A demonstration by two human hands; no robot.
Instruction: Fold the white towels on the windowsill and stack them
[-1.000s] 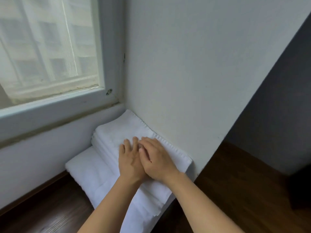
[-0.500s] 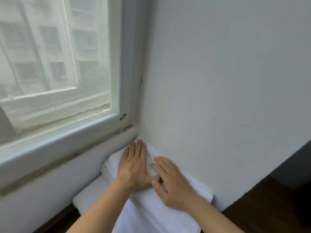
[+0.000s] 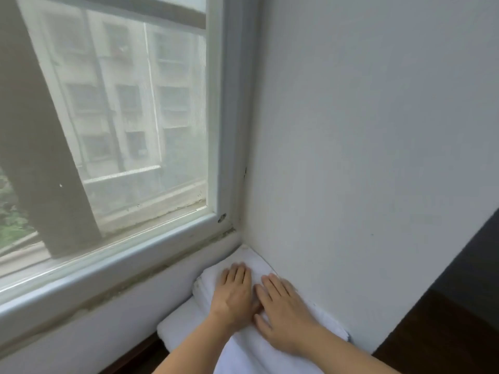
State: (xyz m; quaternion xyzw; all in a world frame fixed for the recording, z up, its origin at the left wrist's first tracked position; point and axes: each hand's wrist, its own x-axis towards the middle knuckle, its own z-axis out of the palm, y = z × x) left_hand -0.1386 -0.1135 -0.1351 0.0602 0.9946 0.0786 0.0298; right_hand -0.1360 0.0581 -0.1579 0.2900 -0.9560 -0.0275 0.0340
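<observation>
Left hand [image 3: 234,295] and right hand [image 3: 283,314]: both flat, fingers straight, palms pressing top of towel stack [image 3: 259,344]; nothing grasped. Purpose, judged: flatten top fold, squeeze out air, square pile. Stack location: sill corner, one side against wall [image 3: 364,157], below window [image 3: 121,117]. Towels: white, soft terry, several folded layers visible at left edge; wider bottom layer projects leftward. Far corner slightly raised.

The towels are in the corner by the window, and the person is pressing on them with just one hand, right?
Not quite. The head view shows both hands pressing flat on the stack of white towels: the left hand and the right hand lie side by side on top. The rest is right: the towels sit in the corner by the window.
</observation>
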